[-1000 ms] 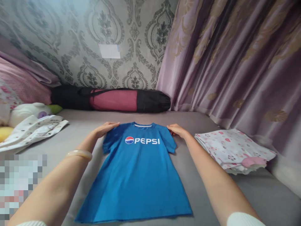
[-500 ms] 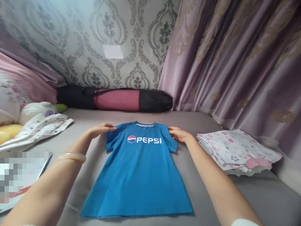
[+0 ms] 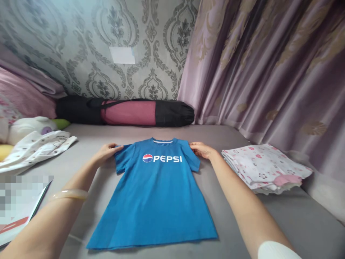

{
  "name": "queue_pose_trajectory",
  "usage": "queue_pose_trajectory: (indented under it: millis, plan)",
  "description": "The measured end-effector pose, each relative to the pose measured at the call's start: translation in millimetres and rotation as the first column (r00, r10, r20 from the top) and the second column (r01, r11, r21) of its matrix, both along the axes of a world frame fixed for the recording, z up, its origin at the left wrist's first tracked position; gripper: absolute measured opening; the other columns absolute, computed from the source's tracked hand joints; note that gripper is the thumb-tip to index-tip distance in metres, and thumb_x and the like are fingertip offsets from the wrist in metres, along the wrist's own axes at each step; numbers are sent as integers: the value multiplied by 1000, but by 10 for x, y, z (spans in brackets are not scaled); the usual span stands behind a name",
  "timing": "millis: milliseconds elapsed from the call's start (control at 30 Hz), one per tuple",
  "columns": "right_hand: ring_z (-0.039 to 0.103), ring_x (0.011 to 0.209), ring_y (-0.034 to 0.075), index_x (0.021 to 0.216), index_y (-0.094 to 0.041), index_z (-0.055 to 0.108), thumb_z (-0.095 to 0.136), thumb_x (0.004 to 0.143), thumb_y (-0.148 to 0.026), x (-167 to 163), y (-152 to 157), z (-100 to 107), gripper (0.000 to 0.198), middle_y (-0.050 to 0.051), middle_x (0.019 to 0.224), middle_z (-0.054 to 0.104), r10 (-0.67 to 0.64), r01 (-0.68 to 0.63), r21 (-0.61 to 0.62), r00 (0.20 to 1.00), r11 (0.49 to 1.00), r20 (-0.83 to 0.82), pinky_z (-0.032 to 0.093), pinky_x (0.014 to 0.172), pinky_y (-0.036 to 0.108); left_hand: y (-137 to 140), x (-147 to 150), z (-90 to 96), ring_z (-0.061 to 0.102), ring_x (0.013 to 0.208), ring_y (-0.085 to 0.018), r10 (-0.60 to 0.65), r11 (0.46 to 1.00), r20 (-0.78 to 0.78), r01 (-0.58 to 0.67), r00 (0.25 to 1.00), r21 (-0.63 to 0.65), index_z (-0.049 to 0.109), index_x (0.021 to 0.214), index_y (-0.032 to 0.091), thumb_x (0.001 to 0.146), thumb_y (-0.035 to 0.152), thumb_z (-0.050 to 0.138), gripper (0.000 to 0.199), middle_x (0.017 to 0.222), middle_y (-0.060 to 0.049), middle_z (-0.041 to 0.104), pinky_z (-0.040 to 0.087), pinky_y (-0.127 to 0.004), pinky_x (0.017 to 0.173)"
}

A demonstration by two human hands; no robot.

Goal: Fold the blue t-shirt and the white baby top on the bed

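A blue T-shirt [image 3: 161, 201] lies front up on the grey bed sheet, its collar at the far end and its hem towards me. White "PEPSI" lettering and a round red, white and blue logo cross its chest. At the outer top edge of the sleeve on the left, my left hand [image 3: 107, 152] pinches the cloth between thumb and fingers. My right hand [image 3: 202, 149] is closed on the other sleeve near the shoulder, some of its fingers hidden by the fabric. A pale bangle [image 3: 70, 194] circles my left wrist.
Folded printed cloths [image 3: 265, 167] are stacked at the right. On the left are a spotted white cloth [image 3: 40, 151], a plush toy [image 3: 31, 127] and a partly blurred flat object [image 3: 21, 205]. Along the patterned wall lies a long black and pink bag [image 3: 129, 112]; a purple curtain [image 3: 242, 64] hangs right.
My left hand has shifted outward to the left, drawing that sleeve out wider and flatter. My right hand stays at the other sleeve. The whole view has turned slightly to the right.
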State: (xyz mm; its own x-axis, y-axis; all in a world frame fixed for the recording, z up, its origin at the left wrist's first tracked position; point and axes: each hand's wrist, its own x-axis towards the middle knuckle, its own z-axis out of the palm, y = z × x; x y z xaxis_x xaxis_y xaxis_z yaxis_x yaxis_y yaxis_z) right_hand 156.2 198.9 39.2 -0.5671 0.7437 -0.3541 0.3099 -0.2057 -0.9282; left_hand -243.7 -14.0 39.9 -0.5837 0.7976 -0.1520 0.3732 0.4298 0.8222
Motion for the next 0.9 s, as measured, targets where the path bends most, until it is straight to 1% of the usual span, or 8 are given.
queue_pose_trajectory:
  millis: [133, 267, 367, 500, 600, 733, 800, 900]
  plan:
    - [60, 65, 11, 66, -20, 56, 62, 69, -24, 88, 71, 46, 8, -3, 65, 63, -94, 91, 94, 995, 991, 33, 48, 64, 21, -79, 84, -54, 64, 76, -22, 41, 995, 36, -44, 999, 87, 67, 93, 18, 56, 48, 70, 48, 79, -4, 69, 50, -27, 60]
    - [55, 59, 11, 67, -19, 58, 63, 71, -25, 214, 141, 18, 9, -3, 59, 60, -247, 214, 227, 960, 950, 128, 44, 57, 20, -158, 144, -176, 61, 66, -18, 75, 962, 40, -82, 996, 262, 61, 115, 17, 61, 47, 67, 62, 71, 0, 61, 48, -25, 55]
    - [51, 54, 10, 66, -20, 57, 65, 76, -33, 305, 129, -20, 18, -3, 54, 55, -332, 268, 289, 922, 919, 200, 39, 50, 19, -201, 171, -243, 58, 65, -15, 45, 933, 23, -50, 999, 358, 59, 121, 17, 65, 53, 66, 68, 73, 1, 59, 47, -24, 56]
    - [47, 44, 11, 60, -19, 54, 71, 74, -42, 392, 20, -29, 31, -1, 46, 51, -333, 262, 247, 889, 933, 315, 35, 41, 20, -238, 192, -253, 56, 64, -16, 27, 950, -61, -7, 998, 313, 65, 113, 16, 69, 63, 60, 65, 71, 0, 59, 45, -26, 56]
    - [51, 47, 11, 64, -19, 57, 74, 72, -38, 395, -70, -33, 26, 0, 51, 57, -340, 262, 257, 880, 930, 332, 36, 41, 19, -257, 226, -238, 56, 64, -18, -26, 974, -104, 48, 994, 222, 67, 110, 14, 71, 61, 56, 62, 70, -2, 62, 45, -27, 54]
    - [64, 66, 17, 82, -19, 64, 62, 81, -34, 296, -159, -77, 15, 4, 68, 67, -413, 281, 377, 846, 882, 336, 48, 56, 23, -254, 255, -243, 60, 76, -22, -60, 964, -234, 117, 970, 238, 71, 101, 13, 72, 48, 52, 48, 84, -7, 66, 50, -31, 66]
    - [67, 82, 23, 93, -18, 66, 54, 86, -32, 221, -208, -102, 19, 9, 82, 70, -466, 274, 463, 801, 843, 374, 51, 68, 29, -241, 251, -263, 60, 81, -23, -58, 954, -322, 147, 945, 262, 72, 95, 14, 73, 43, 48, 44, 89, -8, 66, 51, -33, 73]
    - [63, 105, 29, 109, -16, 64, 43, 93, -29, 107, -315, -125, 29, 17, 102, 68, -522, 213, 573, 724, 791, 451, 48, 86, 38, -224, 240, -303, 60, 83, -22, -46, 941, -380, 168, 924, 295, 70, 97, 13, 76, 42, 45, 44, 93, -9, 63, 51, -34, 75]
